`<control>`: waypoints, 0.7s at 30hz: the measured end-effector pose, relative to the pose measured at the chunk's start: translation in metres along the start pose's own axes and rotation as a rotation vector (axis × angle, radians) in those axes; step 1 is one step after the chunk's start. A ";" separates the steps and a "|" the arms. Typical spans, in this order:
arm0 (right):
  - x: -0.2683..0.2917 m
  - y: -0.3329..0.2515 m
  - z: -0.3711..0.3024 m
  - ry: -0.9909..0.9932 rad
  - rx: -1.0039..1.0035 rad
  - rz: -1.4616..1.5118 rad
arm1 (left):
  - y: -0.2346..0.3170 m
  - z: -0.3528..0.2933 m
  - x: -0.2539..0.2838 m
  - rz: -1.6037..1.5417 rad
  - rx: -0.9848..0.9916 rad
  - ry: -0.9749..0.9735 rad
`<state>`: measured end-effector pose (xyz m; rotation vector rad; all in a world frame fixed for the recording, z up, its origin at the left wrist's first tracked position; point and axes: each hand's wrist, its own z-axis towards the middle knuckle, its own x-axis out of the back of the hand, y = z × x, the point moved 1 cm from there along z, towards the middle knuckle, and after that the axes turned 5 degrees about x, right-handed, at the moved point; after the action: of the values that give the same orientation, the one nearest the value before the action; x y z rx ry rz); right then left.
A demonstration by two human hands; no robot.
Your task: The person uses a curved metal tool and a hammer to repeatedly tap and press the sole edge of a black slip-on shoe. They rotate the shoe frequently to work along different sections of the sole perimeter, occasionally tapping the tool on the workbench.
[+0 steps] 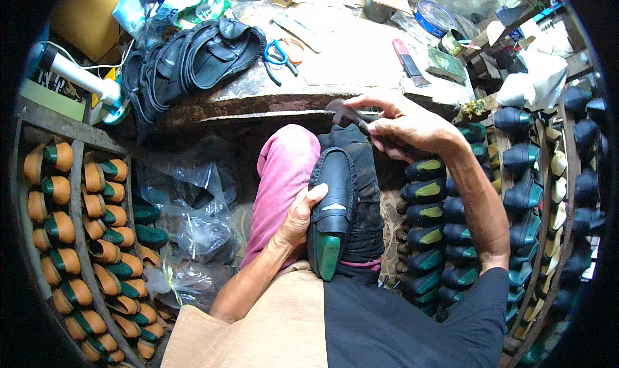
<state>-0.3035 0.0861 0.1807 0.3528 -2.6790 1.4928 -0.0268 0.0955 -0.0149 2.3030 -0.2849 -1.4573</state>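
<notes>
A black loafer (335,174) lies along my right thigh, its toe pointing away from me. At its heel end the green shoe last (328,255) inside it is exposed. My left hand (298,218) grips the shoe's left side, thumb on the upper. Above and beyond the toe, my right hand (407,124) is closed around the dark handle of a hammer (337,112). The hammer's metal head is slightly blurred and stands apart from the shoe, near the bench edge. A dark cloth (366,194) covers my right thigh under the shoe.
The workbench (361,61) ahead carries several black sandals (216,55), blue-handled scissors (277,55) and a red-handled knife (409,61). Racks of tan shoes (64,260) stand left, racks of black shoes (461,236) right. Clear plastic bags (196,236) lie beside my left leg.
</notes>
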 end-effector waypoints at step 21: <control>-0.168 0.219 -0.077 0.529 -0.092 -0.048 | 0.026 -0.027 0.036 -0.079 -0.076 0.293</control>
<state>-0.1939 0.2910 0.0123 0.0088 -2.2865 1.2283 0.0141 0.0641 -0.0231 2.4472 -0.0535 -1.1224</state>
